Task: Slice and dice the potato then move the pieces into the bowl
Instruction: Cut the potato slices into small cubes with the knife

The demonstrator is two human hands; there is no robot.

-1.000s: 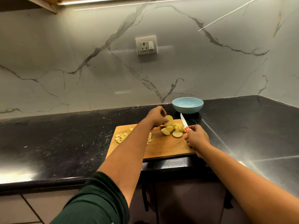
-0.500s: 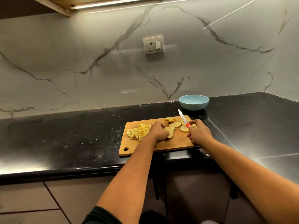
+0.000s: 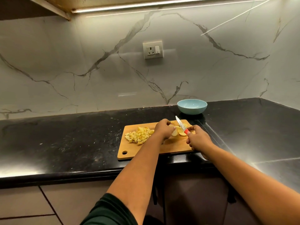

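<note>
A wooden cutting board (image 3: 172, 146) lies on the black counter. A heap of diced potato (image 3: 139, 135) sits on its left part. Several round potato slices (image 3: 180, 131) lie on its right part. My left hand (image 3: 164, 129) grips a few of these slices, held on edge against the board. My right hand (image 3: 198, 140) holds a knife (image 3: 181, 126) by its red handle, blade raised and pointing away over the slices. A light blue bowl (image 3: 192, 106) stands behind the board, with nothing visible inside.
The black counter (image 3: 73, 143) runs left and right, with its front edge just below the board. A marble wall with a socket (image 3: 153, 49) rises behind. Cabinet fronts (image 3: 24, 205) show below the counter.
My left hand picked slices from the back of the board and drew them to its middle, then stood them on edge. The knife stayed raised. My view shifted right, then left.
</note>
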